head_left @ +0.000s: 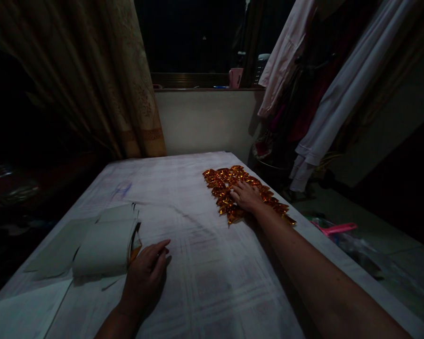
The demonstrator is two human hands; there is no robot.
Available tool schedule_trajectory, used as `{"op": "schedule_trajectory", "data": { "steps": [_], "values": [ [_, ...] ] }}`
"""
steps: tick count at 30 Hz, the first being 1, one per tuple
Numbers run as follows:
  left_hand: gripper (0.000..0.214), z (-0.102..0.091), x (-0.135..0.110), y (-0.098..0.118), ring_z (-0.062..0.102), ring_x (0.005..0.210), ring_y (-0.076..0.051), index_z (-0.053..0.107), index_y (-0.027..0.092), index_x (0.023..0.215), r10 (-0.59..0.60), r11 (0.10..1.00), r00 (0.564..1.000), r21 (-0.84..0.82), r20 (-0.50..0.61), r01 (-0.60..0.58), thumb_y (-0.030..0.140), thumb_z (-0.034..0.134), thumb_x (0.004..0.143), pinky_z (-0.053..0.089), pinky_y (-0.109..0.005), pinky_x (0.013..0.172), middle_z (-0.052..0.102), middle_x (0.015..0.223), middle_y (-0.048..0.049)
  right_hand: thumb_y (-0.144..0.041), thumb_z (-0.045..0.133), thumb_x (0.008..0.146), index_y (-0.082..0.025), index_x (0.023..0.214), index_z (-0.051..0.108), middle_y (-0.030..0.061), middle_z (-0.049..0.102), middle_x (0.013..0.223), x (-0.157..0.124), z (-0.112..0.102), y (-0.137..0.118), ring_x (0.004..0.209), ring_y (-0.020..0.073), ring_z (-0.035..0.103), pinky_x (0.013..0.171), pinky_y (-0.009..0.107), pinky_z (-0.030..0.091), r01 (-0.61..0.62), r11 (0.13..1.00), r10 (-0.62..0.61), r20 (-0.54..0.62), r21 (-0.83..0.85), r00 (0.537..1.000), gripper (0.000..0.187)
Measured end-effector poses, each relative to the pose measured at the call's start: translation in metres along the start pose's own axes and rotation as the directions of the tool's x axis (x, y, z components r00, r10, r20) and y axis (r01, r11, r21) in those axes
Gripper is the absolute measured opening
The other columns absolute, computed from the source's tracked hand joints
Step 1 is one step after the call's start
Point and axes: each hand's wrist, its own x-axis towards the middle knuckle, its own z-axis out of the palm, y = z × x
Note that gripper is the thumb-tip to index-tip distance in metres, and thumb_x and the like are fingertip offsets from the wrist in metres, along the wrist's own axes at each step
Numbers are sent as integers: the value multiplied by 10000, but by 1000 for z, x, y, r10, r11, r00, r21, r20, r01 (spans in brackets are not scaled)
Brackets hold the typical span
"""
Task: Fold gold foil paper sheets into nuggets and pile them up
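Observation:
My right hand (245,195) reaches out over a spread of shiny gold folded paper pieces (222,181) on the right side of the white table (205,282). Its fingers lie flat and spread on the pieces. My left hand (146,273) rests on the table near the front, fingers loosely extended, right beside a stack of pale paper sheets (104,247) whose right edge it almost touches. A sliver of gold shows under the stack's edge. Nothing is gripped in either hand.
A curtain (102,80) hangs at the back left by a dark window. A pink mug (235,77) stands on the sill. Clothes (325,94) hang at the right. A pink-handled object (335,229) lies on the floor right of the table.

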Motion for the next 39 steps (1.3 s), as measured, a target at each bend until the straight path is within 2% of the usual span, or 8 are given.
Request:
{"op": "schedule_trajectory", "data": {
  "steps": [5,11,20,23,31,39],
  "values": [
    [305,0,0,-1,714,747,-192,727,216,1100,-9,1000,1000,-9,3,9,363,498,960,586,-307,701,755,837,-43,-464,291,1046,-284,1374,591,88,487,1528,5,3,5,1430,290,365,1119,530,285,9,1000,-10,45,6,999,479],
    [316,0,-1,1,724,773,-203,733,221,1102,-54,998,998,-29,16,54,383,501,960,596,-324,713,759,859,-53,-453,314,1043,-275,1321,630,88,539,1472,3,2,5,1374,271,421,1101,512,303,22,1000,-23,36,16,999,457],
    [315,0,1,-1,725,751,-203,743,215,1079,-59,998,998,-21,3,59,378,507,950,604,-326,701,761,831,-48,-452,353,1049,-271,1426,550,105,460,1549,2,2,-5,1438,290,357,1125,510,270,-7,1000,8,-29,22,1000,462],
    [315,-1,1,-1,732,765,-201,745,217,1070,-64,998,998,-21,-5,64,379,501,956,605,-325,711,767,848,-47,-458,364,1050,-269,1444,526,105,422,1577,-3,6,-12,1450,284,336,1131,500,257,3,1000,-1,-60,24,998,466],
    [297,-1,2,-2,729,747,-194,740,216,1063,-47,998,999,-32,2,47,358,507,948,601,-308,682,763,830,-39,-449,365,1047,-265,1403,569,96,463,1551,-30,21,-33,1440,273,350,1130,476,260,39,996,-26,-170,75,985,450],
    [304,-1,2,0,730,755,-203,746,226,1057,-75,997,997,-7,4,75,362,500,941,606,-321,692,765,830,-38,-425,372,1042,-250,1417,565,104,444,1566,-36,23,-39,1453,285,345,1154,504,242,20,994,-3,-158,110,987,456]
  ]
}}
